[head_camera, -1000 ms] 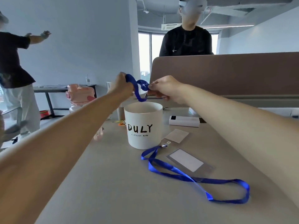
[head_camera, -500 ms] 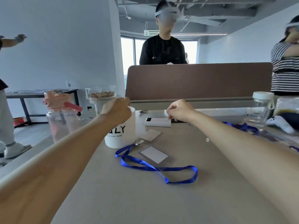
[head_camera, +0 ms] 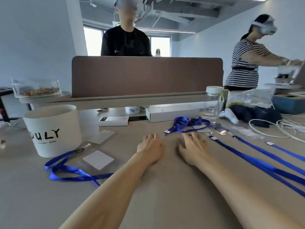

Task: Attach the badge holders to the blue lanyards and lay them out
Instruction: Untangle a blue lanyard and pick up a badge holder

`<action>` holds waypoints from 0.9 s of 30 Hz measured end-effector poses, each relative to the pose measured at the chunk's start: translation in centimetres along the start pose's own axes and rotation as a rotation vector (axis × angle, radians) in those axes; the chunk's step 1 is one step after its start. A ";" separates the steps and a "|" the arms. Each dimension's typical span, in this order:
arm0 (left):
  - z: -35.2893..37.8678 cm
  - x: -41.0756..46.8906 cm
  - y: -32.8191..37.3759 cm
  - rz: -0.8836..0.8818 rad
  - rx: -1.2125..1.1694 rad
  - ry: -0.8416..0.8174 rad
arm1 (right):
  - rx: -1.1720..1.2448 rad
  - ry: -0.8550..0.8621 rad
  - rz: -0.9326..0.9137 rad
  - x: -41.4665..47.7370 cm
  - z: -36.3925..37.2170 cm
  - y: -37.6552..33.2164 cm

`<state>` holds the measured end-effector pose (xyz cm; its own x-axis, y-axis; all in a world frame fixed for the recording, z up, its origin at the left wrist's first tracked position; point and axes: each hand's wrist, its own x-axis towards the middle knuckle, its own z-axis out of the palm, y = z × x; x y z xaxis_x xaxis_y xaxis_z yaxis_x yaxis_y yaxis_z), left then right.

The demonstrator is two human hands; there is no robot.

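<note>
Left hand (head_camera: 151, 147), right hand (head_camera: 193, 147): both flat on desk (head_camera: 165, 204), palms down, grasping nothing.

Tangled blue lanyard (head_camera: 186, 123): toward far edge, just beyond right fingertips; right hand nearer.

Clip end (head_camera: 167, 132): points left, between hands.

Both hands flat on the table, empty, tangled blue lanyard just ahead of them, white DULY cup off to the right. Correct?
Not quite: the head view shows the white DULY cup off to the left, not the right. The rest holds: the left hand and right hand lie open and empty on the table, with the tangled blue lanyard just ahead of them.
</note>
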<state>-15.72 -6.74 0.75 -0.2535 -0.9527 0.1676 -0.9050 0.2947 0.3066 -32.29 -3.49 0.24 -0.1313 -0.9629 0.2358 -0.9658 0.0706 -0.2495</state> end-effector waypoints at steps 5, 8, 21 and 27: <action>2.2 5.1 0.7 -0.007 -0.048 0.050 | 0.072 -0.067 0.015 4.7 1.6 0.9; 3.0 7.5 0.3 0.044 -0.004 0.138 | 0.034 -0.027 -0.068 7.2 2.4 0.9; 1.7 7.2 -1.8 -0.375 -0.272 0.310 | 0.153 -0.219 -0.443 10.3 2.6 -2.6; 0.7 5.8 -2.6 -0.386 -0.540 0.285 | 0.274 -0.085 -0.369 8.3 2.4 -2.2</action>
<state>-15.07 -13.05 0.31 0.2163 -0.9616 0.1688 -0.5979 0.0062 0.8015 -30.71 -12.27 0.47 0.2399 -0.9294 0.2804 -0.8482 -0.3411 -0.4051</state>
